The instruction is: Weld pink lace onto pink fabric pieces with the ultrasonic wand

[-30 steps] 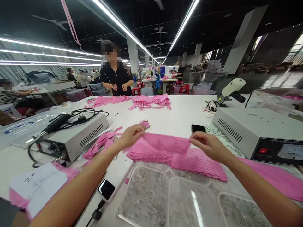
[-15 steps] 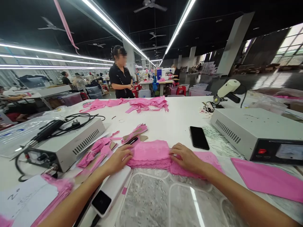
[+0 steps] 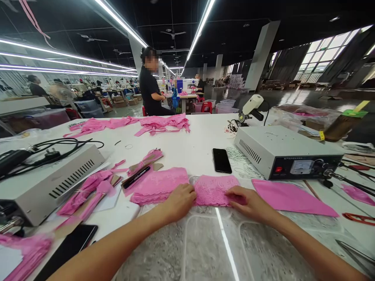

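Observation:
A pink lace piece point(image 3: 216, 188) with a scalloped front edge lies between my hands on the table. My left hand point(image 3: 182, 200) is closed at its left edge, the fingertips pressed together on the fabric. At the right edge my right hand point(image 3: 247, 201) pinches the lace between thumb and fingers. Just left of my left hand sits a stack of pink lace pieces point(image 3: 164, 182), its layered edges towards me. A black marker point(image 3: 136, 177) lies at the stack's left end. Under my forearms is a clear plastic surface with rounded ridges point(image 3: 211, 242).
Grey electrical boxes stand left point(image 3: 55, 175) and right point(image 3: 288, 150). A black phone point(image 3: 222, 160) lies beyond the lace, flat pink fabric point(image 3: 293, 197) to the right. Scissors point(image 3: 356, 255) lie near right. Pink garments point(image 3: 164, 124) lie at the far edge, where a person point(image 3: 150, 89) stands.
My view has turned right. My left hand has moved from the stack's left end to the right-hand lace piece; my right hand has shifted to that piece's right edge. The person beyond has turned sideways.

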`<state>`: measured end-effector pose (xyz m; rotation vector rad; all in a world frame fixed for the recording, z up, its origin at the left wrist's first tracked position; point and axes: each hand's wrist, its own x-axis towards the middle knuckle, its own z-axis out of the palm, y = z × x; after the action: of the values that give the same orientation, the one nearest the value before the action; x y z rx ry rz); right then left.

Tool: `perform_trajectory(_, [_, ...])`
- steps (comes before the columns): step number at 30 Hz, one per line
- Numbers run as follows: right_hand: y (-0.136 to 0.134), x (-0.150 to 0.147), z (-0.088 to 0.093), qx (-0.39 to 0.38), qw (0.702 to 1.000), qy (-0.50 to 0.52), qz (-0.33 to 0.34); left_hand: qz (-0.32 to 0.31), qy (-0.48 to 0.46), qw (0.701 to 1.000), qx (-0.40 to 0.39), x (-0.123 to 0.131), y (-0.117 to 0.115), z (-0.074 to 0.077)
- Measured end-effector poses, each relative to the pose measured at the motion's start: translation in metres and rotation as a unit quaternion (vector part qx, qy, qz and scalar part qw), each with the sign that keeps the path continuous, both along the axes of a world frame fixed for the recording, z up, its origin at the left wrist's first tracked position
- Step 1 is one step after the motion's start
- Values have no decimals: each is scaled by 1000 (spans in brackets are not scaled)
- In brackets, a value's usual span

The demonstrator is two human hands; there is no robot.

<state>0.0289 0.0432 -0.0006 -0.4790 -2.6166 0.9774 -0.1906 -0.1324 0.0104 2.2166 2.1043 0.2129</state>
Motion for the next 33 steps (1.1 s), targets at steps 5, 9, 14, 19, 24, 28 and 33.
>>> perform_trajectory(5, [3, 0, -5, -7, 1000, 8, 8, 22, -8, 999, -48, -5, 9, 8])
perform_trajectory(9, [6, 2, -6, 8, 1000, 15, 13, 32, -37, 997, -62, -8, 8, 20])
perform_trajectory(14, [-2, -2, -2, 64, 998, 25, 7, 41, -82, 994, -58, -9, 11, 28])
perform_trajectory(19, [-25, -21, -3, 162, 986, 44, 7, 34, -119, 991, -43, -10, 14, 36])
perform_trajectory(24, [-31, -16, -3, 245, 967, 62, 22, 9, -149, 988, -38, -6, -9, 49])
perform_trajectory(28, [-58, 23, -1, 269, 957, 58, 95, -30, -189, 980, -53, 9, -51, 48])
perform_trajectory(33, [-110, 61, -6, 273, 940, 95, 179, -65, -238, 964, -94, 34, -96, 32])
